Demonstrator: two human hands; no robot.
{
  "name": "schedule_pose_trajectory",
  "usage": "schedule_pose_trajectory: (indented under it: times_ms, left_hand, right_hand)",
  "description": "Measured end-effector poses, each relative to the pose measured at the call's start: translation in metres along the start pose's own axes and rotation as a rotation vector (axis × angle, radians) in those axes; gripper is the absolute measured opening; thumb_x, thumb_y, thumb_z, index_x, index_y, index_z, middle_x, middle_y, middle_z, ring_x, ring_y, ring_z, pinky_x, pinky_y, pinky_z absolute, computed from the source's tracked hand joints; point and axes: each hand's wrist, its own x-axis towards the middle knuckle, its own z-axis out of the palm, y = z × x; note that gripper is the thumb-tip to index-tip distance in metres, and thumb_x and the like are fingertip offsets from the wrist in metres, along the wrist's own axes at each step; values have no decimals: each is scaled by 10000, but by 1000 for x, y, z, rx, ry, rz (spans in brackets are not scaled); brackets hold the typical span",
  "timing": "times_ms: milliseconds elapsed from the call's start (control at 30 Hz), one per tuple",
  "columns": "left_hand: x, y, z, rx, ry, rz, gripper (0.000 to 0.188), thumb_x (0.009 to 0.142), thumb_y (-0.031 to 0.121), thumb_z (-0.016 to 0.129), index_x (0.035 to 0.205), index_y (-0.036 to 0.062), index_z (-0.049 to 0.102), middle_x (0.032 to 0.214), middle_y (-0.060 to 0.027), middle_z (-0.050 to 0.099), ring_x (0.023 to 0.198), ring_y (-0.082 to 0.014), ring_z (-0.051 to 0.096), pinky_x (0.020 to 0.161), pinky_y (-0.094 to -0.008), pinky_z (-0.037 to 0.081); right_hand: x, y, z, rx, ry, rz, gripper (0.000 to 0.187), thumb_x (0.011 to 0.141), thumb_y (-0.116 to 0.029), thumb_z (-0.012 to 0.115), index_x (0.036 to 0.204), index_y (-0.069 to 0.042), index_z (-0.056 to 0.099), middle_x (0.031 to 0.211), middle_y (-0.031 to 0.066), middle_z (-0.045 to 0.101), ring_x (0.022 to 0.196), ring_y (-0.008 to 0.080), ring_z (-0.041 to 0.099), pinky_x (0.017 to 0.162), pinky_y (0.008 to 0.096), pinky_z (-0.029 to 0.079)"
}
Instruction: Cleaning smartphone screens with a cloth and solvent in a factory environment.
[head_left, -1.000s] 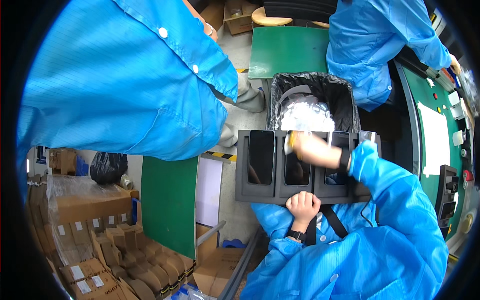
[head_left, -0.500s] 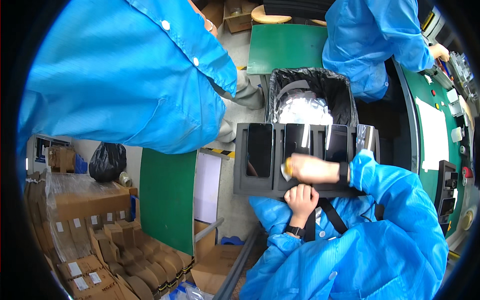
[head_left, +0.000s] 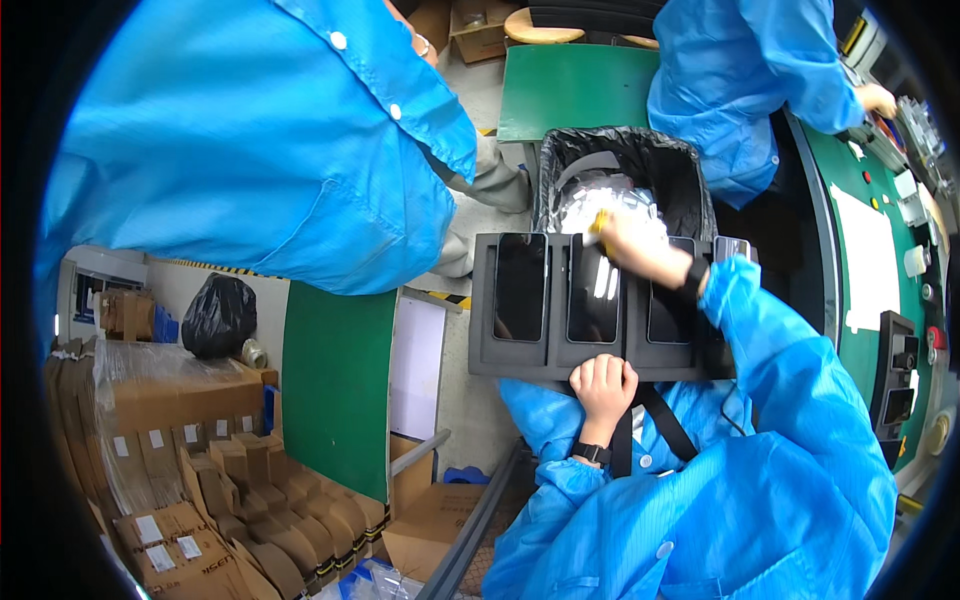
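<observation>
Head view first, since it's the only one I've got. Fisheye bends everything near the rim, and a co-worker's big blue sleeve (head_left: 250, 140) fills the upper left, so a lot of the floor is hidden. My right forearm covers part of the third slot of the dark grey tray (head_left: 490, 355), so I can't see that phone whole. Beyond the tray sits a black-lined bin (head_left: 690, 190) with crumpled clear film in it, its near edge hidden behind the tray.

Tray sits in front of my chest with black phones lying flat in its slots; the middle phone (head_left: 592, 290) shows glare stripes. My left hand (head_left: 603, 385) is at the near edge of the tray, fingers curled over it and gripping it. My right hand (head_left: 628, 240) is at the far edge, above the middle phone's top end, pinching something small and yellow (head_left: 598, 224). Too tiny to say what it is. Another person in blue (head_left: 740, 80) works at the green bench (head_left: 870, 250) on the right.
</observation>
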Motion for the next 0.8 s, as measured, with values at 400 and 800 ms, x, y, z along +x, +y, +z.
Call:
schedule_pose_trajectory:
  times_ms: [400, 800]
  left_hand:
    - [-5, 0, -4, -83, -14, -21, 82, 758, 144, 642, 758, 113, 566, 829, -30, 569, 840, -234, 525, 806, -395, 346]
    - [-11, -17, -18, -96, 90, -199, 87, 801, 83, 612, 863, 67, 553, 944, -90, 540, 952, -293, 445, 863, -427, 308]
  right_hand:
    - [-16, -34, -12, 169, -151, -125, 197, 754, -23, 588, 947, 7, 611, 859, 154, 577, 778, 319, 588, 704, 404, 495]
    - [-36, -74, -4, 135, -328, -703, 177, 739, -146, 581, 798, 11, 638, 905, 94, 543, 886, 254, 514, 784, 343, 483]
